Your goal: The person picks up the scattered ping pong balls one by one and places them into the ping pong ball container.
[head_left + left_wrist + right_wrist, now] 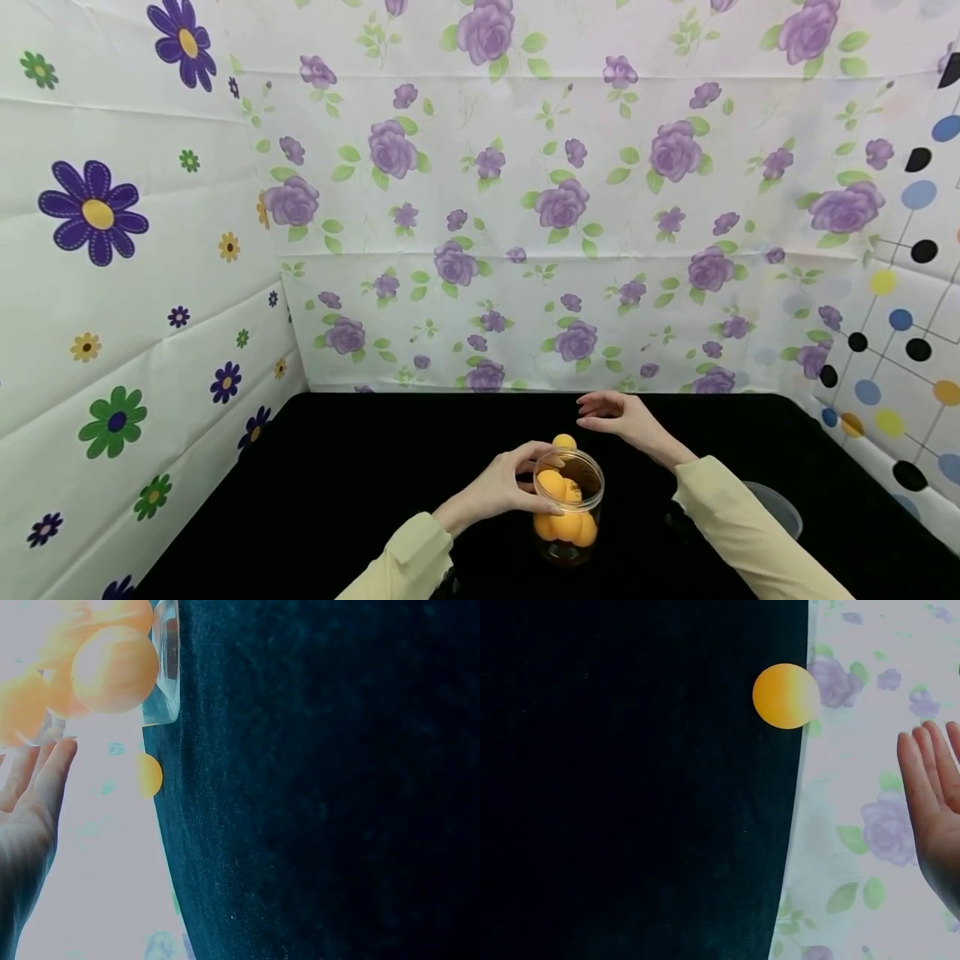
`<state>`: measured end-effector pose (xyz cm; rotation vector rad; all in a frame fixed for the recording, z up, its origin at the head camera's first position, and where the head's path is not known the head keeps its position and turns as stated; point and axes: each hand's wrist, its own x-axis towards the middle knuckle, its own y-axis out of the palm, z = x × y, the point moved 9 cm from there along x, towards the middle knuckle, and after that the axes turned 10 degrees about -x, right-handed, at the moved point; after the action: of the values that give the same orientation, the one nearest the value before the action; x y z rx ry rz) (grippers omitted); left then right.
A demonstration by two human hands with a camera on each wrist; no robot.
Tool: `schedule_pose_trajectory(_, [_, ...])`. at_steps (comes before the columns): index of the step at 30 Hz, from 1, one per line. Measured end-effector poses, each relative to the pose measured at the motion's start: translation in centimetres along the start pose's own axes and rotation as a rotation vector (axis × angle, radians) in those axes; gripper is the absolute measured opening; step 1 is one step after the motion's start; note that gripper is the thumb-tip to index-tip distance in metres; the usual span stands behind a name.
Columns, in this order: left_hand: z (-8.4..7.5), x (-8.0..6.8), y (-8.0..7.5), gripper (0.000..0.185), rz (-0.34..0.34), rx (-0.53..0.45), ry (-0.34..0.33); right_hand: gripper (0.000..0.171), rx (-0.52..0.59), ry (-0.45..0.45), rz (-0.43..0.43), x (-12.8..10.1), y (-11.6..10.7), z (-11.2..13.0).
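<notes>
My left hand [510, 485] grips a clear plastic jar [568, 554] near its rim, thumb on the near side and fingers around the far side. Several orange table tennis balls [567, 527] fill much of the jar; in the left wrist view, they [116, 670] show through its wall. Just beyond the jar, a single orange ball [564, 441] lies on the black table, also seen in the right wrist view as a loose ball [781, 696]. To the right of that ball, my right hand [626, 421] hovers with relaxed fingers and holds nothing.
A round translucent lid [780, 510] lies at the right, partly hidden by the right sleeve [750, 525]. Black cloth [360, 467] covers the table. Patterned sheets [465, 200] hang along the back and both sides.
</notes>
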<state>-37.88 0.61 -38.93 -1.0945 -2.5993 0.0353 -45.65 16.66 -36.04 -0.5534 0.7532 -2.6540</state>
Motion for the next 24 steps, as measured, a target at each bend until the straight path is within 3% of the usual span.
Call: schedule_pose_trajectory(24, [0.2,0.0,-0.1,0.062,-0.008,0.006,-0.011,0.047,-0.134,0.087,-0.063,0.4,2.8,-3.3])
